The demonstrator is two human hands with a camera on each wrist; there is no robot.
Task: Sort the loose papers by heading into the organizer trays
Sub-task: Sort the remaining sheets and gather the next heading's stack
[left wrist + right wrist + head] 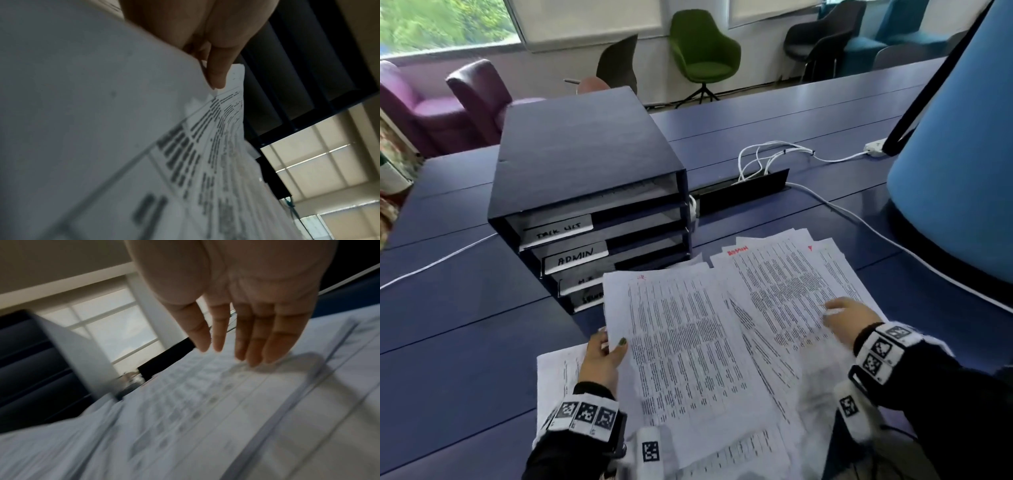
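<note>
A dark blue organizer (585, 164) with stacked trays stands on the desk; labels read "TASK LIST" (558, 229) and "ADMIN" (575, 257), and lower labels are partly hidden. In front lies a spread of printed papers (784, 274). My left hand (602, 353) pinches the left edge of a raised sheet (681, 342) with a red heading, thumb on top; the left wrist view shows fingers (216, 71) under that sheet (92, 113). My right hand (846, 317) rests with straight fingers (252, 337) on the papers (205, 418) headed "ADMIN" in red.
White cables (767, 161) run from a desk cable box (743, 192) behind the organizer. A big light blue lamp shade (959, 171) stands at the right. Armchairs (702, 51) line the far wall. More sheets (561, 370) lie under my left hand.
</note>
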